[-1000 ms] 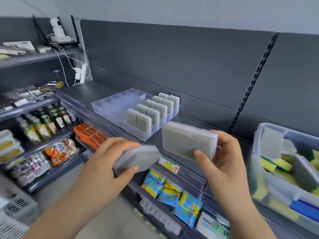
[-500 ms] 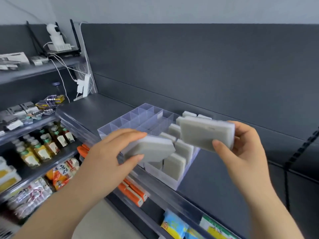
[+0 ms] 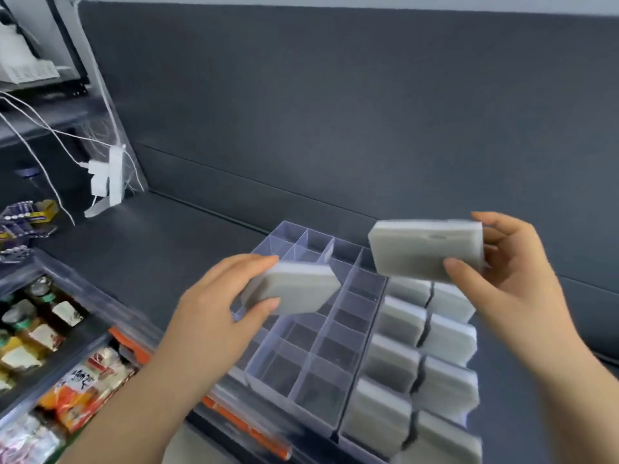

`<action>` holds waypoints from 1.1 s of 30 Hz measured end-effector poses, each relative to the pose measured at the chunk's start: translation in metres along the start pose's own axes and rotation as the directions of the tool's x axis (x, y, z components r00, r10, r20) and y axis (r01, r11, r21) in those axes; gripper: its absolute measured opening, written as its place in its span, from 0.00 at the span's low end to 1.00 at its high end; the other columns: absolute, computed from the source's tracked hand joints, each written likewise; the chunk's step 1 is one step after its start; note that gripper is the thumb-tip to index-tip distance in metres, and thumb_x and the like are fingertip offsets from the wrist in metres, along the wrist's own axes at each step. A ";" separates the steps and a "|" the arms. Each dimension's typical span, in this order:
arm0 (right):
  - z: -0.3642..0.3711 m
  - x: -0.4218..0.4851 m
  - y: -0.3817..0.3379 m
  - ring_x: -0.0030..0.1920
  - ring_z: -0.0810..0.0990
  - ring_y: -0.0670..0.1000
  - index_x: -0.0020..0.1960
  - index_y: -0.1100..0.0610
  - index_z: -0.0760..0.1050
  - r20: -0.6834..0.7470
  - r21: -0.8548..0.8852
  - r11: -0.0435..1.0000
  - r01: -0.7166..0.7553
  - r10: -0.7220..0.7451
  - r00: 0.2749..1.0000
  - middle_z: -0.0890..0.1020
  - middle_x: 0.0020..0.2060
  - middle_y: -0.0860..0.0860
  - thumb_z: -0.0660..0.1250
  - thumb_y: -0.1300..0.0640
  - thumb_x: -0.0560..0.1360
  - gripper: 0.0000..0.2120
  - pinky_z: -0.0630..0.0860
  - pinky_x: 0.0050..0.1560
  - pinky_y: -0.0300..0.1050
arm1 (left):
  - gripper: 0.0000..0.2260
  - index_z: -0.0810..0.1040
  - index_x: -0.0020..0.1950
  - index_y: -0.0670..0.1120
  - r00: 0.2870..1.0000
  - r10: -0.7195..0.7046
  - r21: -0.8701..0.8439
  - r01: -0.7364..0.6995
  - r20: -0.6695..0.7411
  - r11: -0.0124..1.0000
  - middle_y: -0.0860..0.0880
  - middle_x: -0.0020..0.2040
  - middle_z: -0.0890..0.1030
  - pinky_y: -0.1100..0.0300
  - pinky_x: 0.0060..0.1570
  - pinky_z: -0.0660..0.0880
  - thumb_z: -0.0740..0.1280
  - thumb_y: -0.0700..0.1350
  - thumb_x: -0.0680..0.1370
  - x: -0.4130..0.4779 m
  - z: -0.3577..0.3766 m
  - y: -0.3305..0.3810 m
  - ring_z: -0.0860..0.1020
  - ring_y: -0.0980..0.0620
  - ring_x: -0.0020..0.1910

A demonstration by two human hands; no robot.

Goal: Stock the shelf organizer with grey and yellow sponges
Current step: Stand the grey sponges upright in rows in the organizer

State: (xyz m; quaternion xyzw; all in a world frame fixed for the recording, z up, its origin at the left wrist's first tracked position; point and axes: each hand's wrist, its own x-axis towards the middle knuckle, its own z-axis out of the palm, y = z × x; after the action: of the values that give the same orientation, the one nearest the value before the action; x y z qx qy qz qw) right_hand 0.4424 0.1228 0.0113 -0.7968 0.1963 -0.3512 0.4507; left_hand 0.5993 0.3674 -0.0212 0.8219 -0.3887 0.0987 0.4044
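A clear plastic shelf organizer (image 3: 310,376) with many small compartments stands on the dark shelf. Its two right columns hold several upright grey sponges (image 3: 445,343); the left columns show bare cells. My left hand (image 3: 214,316) grips one wrapped grey sponge (image 3: 294,289) flat above the organizer's middle-left cells. My right hand (image 3: 512,289) holds a second grey sponge (image 3: 425,249) higher up, over the back of the filled columns. No yellow sponge is in view.
The dark shelf surface (image 3: 160,242) stretches left of the organizer, backed by a grey wall panel. White cables and a plug strip (image 3: 107,179) hang at the left. Lower shelves at bottom left hold bottles (image 3: 37,326) and orange snack packs (image 3: 83,390).
The view has closed in on the organizer and swung left, so the bin of sponges on the right is out of sight. Both hands carried their sponges over the organizer.
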 end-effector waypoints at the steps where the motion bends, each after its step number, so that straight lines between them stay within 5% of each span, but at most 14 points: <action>1: 0.005 0.004 -0.003 0.52 0.78 0.47 0.52 0.34 0.67 -0.021 -0.055 0.998 0.002 -0.003 1.000 0.79 0.50 0.41 0.70 0.61 0.70 0.24 0.75 0.55 0.51 | 0.23 0.76 0.61 0.57 1.000 0.008 -0.024 -0.008 0.015 1.000 0.65 0.57 0.74 0.75 0.56 0.67 0.74 0.39 0.69 0.009 0.000 -0.013 0.73 0.65 0.56; 6: 0.039 0.027 -0.023 0.49 0.76 0.36 0.57 0.42 0.65 -0.124 -0.315 0.947 -0.061 0.023 0.992 0.75 0.48 0.34 0.72 0.60 0.69 0.24 0.69 0.45 0.23 | 0.24 0.71 0.60 0.65 0.987 0.037 -0.143 -0.015 0.154 0.990 0.74 0.53 0.71 0.83 0.51 0.62 0.73 0.43 0.71 0.060 -0.007 -0.066 0.71 0.71 0.54; 12: 0.083 0.056 -0.019 0.53 0.73 0.47 0.62 0.52 0.68 -0.123 -0.541 0.822 -0.174 0.127 0.984 0.74 0.52 0.44 0.70 0.60 0.71 0.22 0.67 0.54 0.37 | 0.21 0.75 0.64 0.50 0.934 0.238 -0.121 -0.213 0.265 0.970 0.61 0.58 0.73 0.81 0.55 0.59 0.72 0.41 0.73 0.131 0.005 -0.101 0.70 0.63 0.55; 16: 0.087 0.074 -0.003 0.53 0.70 0.48 0.64 0.55 0.68 -0.082 -0.651 0.740 -0.170 0.154 0.985 0.71 0.56 0.50 0.68 0.61 0.72 0.22 0.60 0.51 0.31 | 0.21 0.72 0.68 0.49 0.877 0.318 -0.113 -0.298 0.360 0.948 0.52 0.63 0.73 0.64 0.58 0.65 0.68 0.42 0.75 0.175 0.031 -0.088 0.71 0.55 0.58; 21: 0.086 0.086 0.014 0.57 0.72 0.52 0.65 0.53 0.67 -0.042 -0.695 0.693 -0.193 0.229 0.973 0.70 0.59 0.51 0.66 0.61 0.73 0.21 0.66 0.55 0.38 | 0.19 0.71 0.68 0.50 0.801 0.328 -0.079 -0.335 0.501 0.939 0.53 0.66 0.73 0.61 0.60 0.65 0.66 0.44 0.77 0.203 0.068 -0.065 0.70 0.52 0.63; 30: 0.084 0.098 0.040 0.59 0.71 0.53 0.67 0.52 0.66 0.022 -0.728 0.663 -0.174 0.275 0.961 0.71 0.60 0.51 0.65 0.59 0.75 0.22 0.66 0.52 0.36 | 0.18 0.71 0.68 0.50 0.692 0.360 -0.065 -0.414 0.625 0.908 0.55 0.66 0.72 0.65 0.59 0.62 0.64 0.44 0.78 0.217 0.113 -0.061 0.68 0.54 0.65; 33: 0.085 0.102 0.046 0.60 0.70 0.51 0.67 0.49 0.65 0.049 -0.767 0.620 -0.164 0.311 0.949 0.69 0.60 0.48 0.63 0.58 0.76 0.21 0.64 0.39 0.31 | 0.18 0.71 0.68 0.50 0.687 0.373 -0.073 -0.424 0.624 0.903 0.55 0.67 0.72 0.67 0.60 0.60 0.64 0.43 0.78 0.220 0.121 -0.061 0.68 0.55 0.66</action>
State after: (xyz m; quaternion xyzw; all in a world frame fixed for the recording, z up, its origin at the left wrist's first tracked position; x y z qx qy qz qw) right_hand 0.5745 0.0841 -0.0190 -0.9059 0.3873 -0.1027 0.1371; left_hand 0.7741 0.1773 -0.0309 0.7180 -0.6651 -0.0787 0.1894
